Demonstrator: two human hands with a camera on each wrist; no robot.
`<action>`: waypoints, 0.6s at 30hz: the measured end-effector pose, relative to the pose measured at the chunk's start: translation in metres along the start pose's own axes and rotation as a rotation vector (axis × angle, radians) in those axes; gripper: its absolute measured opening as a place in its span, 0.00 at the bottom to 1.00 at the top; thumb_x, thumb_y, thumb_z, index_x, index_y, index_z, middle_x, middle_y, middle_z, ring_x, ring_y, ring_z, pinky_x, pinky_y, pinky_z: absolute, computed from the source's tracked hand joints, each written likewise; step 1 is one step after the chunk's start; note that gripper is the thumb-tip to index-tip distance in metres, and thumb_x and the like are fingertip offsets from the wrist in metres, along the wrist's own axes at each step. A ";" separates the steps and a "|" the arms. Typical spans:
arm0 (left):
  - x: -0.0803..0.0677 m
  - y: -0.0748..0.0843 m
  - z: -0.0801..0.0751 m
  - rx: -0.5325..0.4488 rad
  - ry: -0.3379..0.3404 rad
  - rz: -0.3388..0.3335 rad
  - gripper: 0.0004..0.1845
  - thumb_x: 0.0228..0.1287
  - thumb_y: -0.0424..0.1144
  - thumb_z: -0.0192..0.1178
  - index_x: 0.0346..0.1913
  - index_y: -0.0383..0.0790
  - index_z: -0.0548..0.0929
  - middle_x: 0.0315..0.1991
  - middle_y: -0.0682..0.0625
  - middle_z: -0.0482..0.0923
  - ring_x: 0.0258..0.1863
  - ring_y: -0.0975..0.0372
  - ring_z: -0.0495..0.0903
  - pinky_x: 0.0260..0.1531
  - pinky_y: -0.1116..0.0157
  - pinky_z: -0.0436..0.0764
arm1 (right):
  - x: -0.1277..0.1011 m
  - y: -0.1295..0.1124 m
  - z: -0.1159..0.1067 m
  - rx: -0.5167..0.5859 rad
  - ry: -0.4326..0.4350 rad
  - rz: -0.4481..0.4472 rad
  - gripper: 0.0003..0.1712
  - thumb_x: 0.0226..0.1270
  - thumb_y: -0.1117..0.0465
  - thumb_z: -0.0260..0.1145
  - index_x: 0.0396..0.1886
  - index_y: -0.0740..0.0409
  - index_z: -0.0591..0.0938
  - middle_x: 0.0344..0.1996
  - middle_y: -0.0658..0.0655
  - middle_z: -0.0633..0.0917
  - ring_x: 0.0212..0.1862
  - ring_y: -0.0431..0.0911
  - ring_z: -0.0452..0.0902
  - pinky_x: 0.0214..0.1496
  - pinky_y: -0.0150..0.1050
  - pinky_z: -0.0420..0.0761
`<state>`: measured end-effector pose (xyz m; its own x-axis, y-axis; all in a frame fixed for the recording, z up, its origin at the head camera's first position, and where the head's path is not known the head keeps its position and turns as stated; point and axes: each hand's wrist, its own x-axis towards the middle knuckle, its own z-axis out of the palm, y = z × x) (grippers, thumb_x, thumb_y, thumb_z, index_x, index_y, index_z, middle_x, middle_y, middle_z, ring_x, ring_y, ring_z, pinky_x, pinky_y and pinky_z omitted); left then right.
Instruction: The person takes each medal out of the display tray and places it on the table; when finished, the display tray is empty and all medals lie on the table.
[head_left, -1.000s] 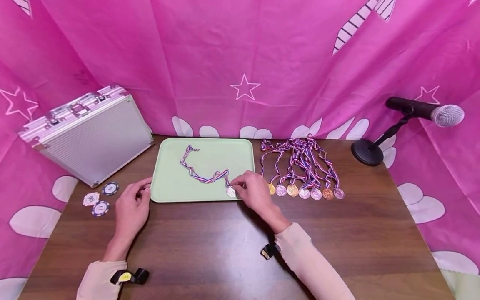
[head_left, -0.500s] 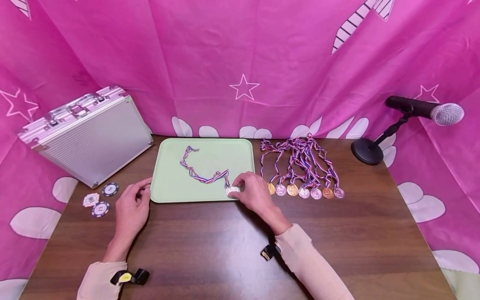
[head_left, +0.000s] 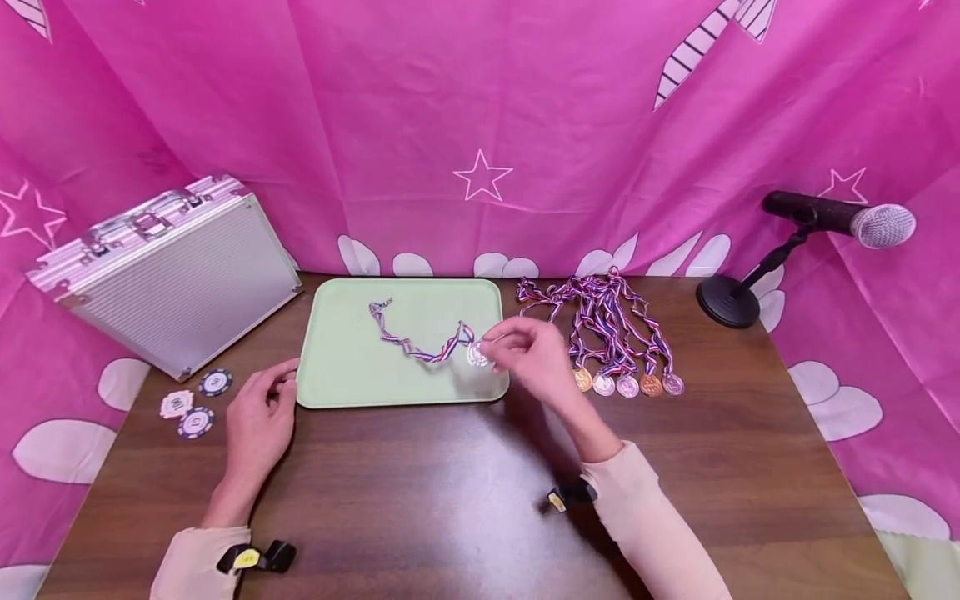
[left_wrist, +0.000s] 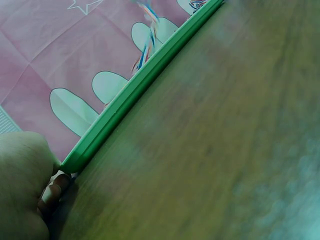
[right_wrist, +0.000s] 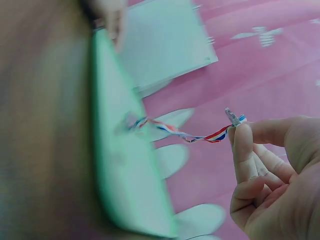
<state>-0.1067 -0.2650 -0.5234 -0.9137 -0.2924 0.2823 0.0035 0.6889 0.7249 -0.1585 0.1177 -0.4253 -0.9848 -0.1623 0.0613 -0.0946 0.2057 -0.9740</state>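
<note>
My right hand (head_left: 536, 358) pinches a silver medal (head_left: 476, 353) between thumb and fingertips, raised above the right side of a light green tray (head_left: 337, 379). In the right wrist view the medal (right_wrist: 232, 116) appears edge-on. Its red, white and blue ribbon (head_left: 427, 357) trails left and down to the tray. At the tray's left edge, my left hand (head_left: 258, 421) holds the rim by its near corner; in the left wrist view that corner sits between the fingers (left_wrist: 60, 182) and the rest of the hand. Right of the tray lie several medals (head_left: 627, 385) with tangled ribbons (head_left: 607, 317), partly behind my right hand.
A silver case (head_left: 195, 283) stands at the back left of the wooden table (head_left: 420, 500). Before it lie three poker chips (head_left: 197, 422). A microphone (head_left: 832, 215) on a black stand (head_left: 727, 300) is at the back right. Pink cloth (head_left: 397, 125) hangs behind.
My right hand has lifted the silver medal off the tray and moved slightly up and right. The ribbon's near end rises with it. My left hand stays at the tray's edge.
</note>
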 end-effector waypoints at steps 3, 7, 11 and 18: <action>0.000 -0.001 0.000 0.000 -0.001 -0.002 0.17 0.82 0.32 0.59 0.65 0.39 0.90 0.46 0.42 0.84 0.36 0.67 0.70 0.38 0.68 0.66 | -0.003 -0.022 -0.017 0.135 0.020 0.000 0.08 0.69 0.73 0.77 0.46 0.71 0.90 0.32 0.57 0.94 0.25 0.44 0.88 0.32 0.34 0.86; 0.000 -0.001 0.000 -0.003 0.006 0.008 0.17 0.81 0.32 0.59 0.64 0.38 0.90 0.46 0.42 0.85 0.35 0.68 0.70 0.38 0.68 0.67 | -0.008 -0.052 -0.044 0.239 0.073 -0.045 0.07 0.70 0.74 0.75 0.45 0.64 0.91 0.31 0.54 0.94 0.26 0.43 0.88 0.30 0.32 0.84; 0.001 -0.002 0.000 -0.005 0.017 0.020 0.17 0.81 0.32 0.59 0.64 0.39 0.91 0.46 0.42 0.85 0.35 0.70 0.70 0.37 0.68 0.67 | -0.009 -0.082 -0.075 0.318 0.220 -0.129 0.13 0.71 0.78 0.71 0.40 0.57 0.93 0.29 0.52 0.93 0.24 0.40 0.86 0.27 0.28 0.79; 0.001 -0.003 0.001 -0.009 0.021 0.026 0.17 0.80 0.31 0.60 0.63 0.39 0.91 0.45 0.43 0.85 0.34 0.70 0.70 0.36 0.69 0.66 | 0.014 -0.102 -0.146 0.393 0.528 -0.256 0.05 0.66 0.78 0.76 0.38 0.68 0.92 0.27 0.58 0.93 0.20 0.43 0.85 0.21 0.27 0.76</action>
<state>-0.1078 -0.2665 -0.5259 -0.9047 -0.2878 0.3141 0.0311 0.6908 0.7224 -0.1835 0.2357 -0.2929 -0.8868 0.3514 0.3001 -0.3715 -0.1558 -0.9153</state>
